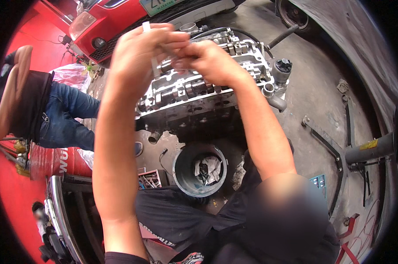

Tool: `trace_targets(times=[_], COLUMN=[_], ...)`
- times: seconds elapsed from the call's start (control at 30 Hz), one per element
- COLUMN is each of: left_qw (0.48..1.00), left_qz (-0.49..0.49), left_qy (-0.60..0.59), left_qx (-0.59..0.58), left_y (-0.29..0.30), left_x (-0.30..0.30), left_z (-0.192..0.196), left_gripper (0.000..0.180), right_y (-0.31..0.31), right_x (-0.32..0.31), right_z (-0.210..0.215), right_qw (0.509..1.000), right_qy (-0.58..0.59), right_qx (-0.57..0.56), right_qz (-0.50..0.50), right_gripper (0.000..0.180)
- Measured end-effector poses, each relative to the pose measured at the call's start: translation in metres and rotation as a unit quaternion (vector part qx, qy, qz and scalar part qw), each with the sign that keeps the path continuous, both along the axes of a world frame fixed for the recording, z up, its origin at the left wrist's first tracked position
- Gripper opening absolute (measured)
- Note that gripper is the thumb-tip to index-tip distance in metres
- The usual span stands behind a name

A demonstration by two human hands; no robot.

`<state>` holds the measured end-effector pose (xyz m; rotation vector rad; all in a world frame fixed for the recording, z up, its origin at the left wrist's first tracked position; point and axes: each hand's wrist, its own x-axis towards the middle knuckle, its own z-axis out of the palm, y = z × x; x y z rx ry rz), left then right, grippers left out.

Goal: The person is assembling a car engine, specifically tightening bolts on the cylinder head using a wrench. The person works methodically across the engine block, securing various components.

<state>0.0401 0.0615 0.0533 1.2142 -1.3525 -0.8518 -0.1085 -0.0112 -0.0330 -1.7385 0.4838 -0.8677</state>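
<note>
Both my hands are raised and close together above an engine [194,90] with its valve cover off, so camshafts and lobes show. My left hand [144,50] is blurred by motion, its fingers curled toward the right one. A thin white piece [146,27] sticks up beyond its fingers; its kind is unclear. My right hand [214,61] has its fingers pinched together near the left fingertips. A greyish slim thing shows between the hands, too smeared to name. The engine's far-left part is hidden behind my left hand and forearm.
A bucket [178,169] with crumpled paper and dark scraps inside stands below the engine. Beside it sits a tray of tools [149,179]. A person in jeans [69,110] stands at left. A red vehicle [93,28] is behind; a black-legged stand [339,154] is at right.
</note>
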Motion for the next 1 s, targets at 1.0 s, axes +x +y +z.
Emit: trace_targets(times=[1.0], left_qw=[0.788], left_qz=[-0.013], left_qy=[-0.603], left_qx=[0.126], left_y=[-0.054], left_x=[-0.052], left_z=[0.028], left_gripper=[0.039], right_y=[-0.056], right_x=[-0.027], right_z=[-0.066], right_qw=[0.993], right_qy=[-0.025], right_qx=[0.034], right_qz=[-0.106], right_gripper=[0.024])
